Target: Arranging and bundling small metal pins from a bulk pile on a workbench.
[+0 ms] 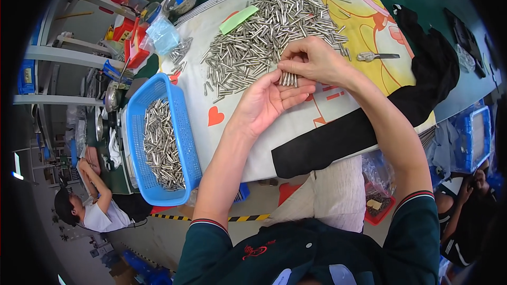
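Note:
Several small metal pins point(289, 79) stand side by side at the fingers of my two hands, in front of a large loose pile of the same silvery pins point(264, 42). My left hand point(266, 101) is turned palm up with its fingers stretched out beneath them. From above, my right hand point(317, 62) pinches the row, thumb and fingertips pressed together. A green paper slip point(238, 19) rests on the pile's left side. To the left, a blue plastic basket point(191, 148) holds many more pins point(161, 145).
A printed cloth point(222, 145) covers the table. A black sleeve-like cloth point(327, 145) lies under my right forearm. A small tool point(377, 56) sits right of the pile. Red bins point(136, 47) and a clear bag point(162, 36) stand at the left. Another person point(105, 206) works at far left.

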Action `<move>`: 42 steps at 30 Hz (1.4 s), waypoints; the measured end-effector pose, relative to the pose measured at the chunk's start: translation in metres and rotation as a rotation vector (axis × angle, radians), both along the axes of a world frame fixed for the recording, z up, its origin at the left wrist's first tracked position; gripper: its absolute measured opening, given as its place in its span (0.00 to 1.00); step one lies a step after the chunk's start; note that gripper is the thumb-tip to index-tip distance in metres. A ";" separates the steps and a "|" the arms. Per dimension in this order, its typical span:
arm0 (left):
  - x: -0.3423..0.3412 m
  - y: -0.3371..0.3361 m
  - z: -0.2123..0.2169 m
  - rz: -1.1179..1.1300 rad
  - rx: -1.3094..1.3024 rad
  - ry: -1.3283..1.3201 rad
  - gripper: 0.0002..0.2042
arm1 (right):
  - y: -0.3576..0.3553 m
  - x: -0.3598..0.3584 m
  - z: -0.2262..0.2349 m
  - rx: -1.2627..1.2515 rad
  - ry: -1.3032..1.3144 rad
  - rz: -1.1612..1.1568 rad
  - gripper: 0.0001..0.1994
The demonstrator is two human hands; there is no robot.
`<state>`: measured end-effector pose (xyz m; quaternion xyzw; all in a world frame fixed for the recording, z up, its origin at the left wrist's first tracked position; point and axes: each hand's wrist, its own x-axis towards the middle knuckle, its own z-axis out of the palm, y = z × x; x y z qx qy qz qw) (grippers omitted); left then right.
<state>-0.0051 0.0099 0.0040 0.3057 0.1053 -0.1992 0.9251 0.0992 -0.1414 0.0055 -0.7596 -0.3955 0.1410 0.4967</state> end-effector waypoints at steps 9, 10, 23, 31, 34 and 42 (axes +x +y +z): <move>-0.001 0.004 0.000 -0.046 -0.076 0.011 0.21 | 0.002 -0.002 -0.001 0.006 0.010 0.007 0.09; -0.001 0.004 0.000 -0.048 -0.071 0.013 0.20 | 0.001 -0.002 -0.002 0.005 0.009 0.010 0.09; -0.001 -0.002 0.007 0.003 0.087 0.031 0.20 | 0.002 -0.002 -0.002 0.018 0.032 -0.008 0.13; 0.001 0.001 0.003 0.098 -0.037 0.079 0.12 | 0.003 -0.004 0.004 0.081 0.090 -0.099 0.10; 0.002 -0.002 0.006 0.136 0.020 0.102 0.11 | 0.002 -0.005 0.004 0.103 0.109 -0.152 0.10; 0.000 0.001 0.005 0.194 0.001 0.041 0.14 | 0.001 -0.006 0.008 0.162 -0.108 -0.078 0.06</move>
